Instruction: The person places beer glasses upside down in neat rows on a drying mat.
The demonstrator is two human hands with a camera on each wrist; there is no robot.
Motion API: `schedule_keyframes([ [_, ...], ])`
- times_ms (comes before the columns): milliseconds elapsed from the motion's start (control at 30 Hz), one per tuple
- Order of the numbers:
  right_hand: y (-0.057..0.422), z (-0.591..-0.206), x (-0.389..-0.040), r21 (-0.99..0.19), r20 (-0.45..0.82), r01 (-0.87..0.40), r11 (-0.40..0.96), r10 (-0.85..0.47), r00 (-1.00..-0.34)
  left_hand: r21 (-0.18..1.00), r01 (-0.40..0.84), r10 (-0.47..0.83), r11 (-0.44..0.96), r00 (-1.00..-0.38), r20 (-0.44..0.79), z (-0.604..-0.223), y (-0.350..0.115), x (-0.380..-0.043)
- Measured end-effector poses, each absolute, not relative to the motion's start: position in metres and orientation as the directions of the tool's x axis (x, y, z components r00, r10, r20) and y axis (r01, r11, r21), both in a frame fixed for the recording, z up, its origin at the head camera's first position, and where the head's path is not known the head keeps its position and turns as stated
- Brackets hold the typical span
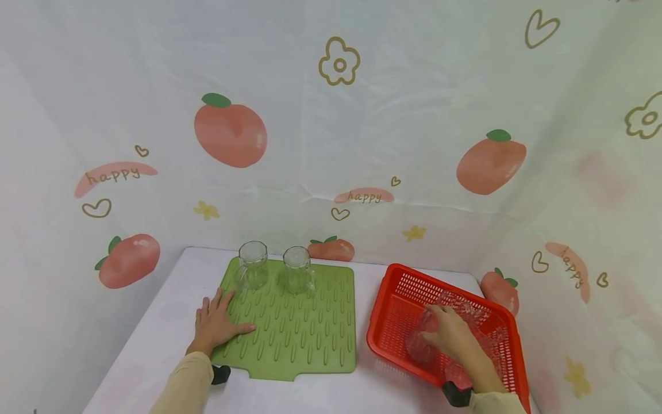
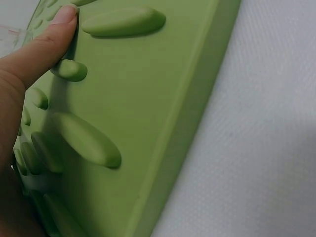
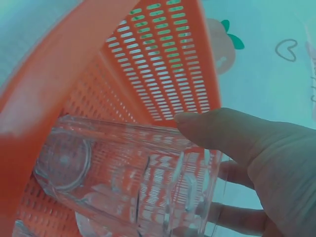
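On the left edge of the green drying mat [image 1: 289,339] my left hand [image 1: 213,326] rests with its fingers spread; the left wrist view shows the thumb [image 2: 49,42] lying across the mat's raised ridges. My right hand [image 1: 452,334] reaches into the red plastic basket [image 1: 373,322] and holds a clear glass mug [image 3: 118,173] by its mouth end. The thumb lies on the near side of the rim, the other fingers partly seen through the glass. This mug lies on its side, its base toward the basket wall.
Two clear glass mugs, one on the left [image 1: 253,267] and one on the right [image 1: 297,271], stand at the mat's back edge. More glassware [image 1: 468,310] lies in the basket around my right hand. A patterned cloth [image 1: 403,115] hangs behind the white table [image 1: 150,351].
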State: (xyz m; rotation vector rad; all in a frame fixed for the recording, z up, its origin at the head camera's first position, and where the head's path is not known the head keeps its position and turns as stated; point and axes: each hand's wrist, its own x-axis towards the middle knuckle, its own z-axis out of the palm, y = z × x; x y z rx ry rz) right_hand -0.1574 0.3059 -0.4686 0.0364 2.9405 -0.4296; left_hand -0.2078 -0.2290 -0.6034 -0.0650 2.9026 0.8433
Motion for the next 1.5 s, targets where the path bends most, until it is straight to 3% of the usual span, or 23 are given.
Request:
schedule_keyframes([
  [400, 0.303, -0.47, -0.165, -0.309, -0.109, -0.017, 0.951, -0.054, -0.993, 0.533, -0.084, -0.011, 0.842, -0.99, -0.139, -0.6, -0.227, -0.209],
  [767, 0.294, -0.464, -0.17, -0.332, -0.165, 0.039, 0.942, -0.018, -0.986, 0.54, -0.093, -0.015, 0.837, -0.989, -0.146, -0.599, -0.227, -0.211],
  [1500, 0.281, -0.448, -0.171, -0.393, -0.062, 0.011, 0.92, -0.015, -0.998, 0.542, -0.103, -0.01, 0.834, -0.985, -0.171, -0.595, -0.228, -0.208],
])
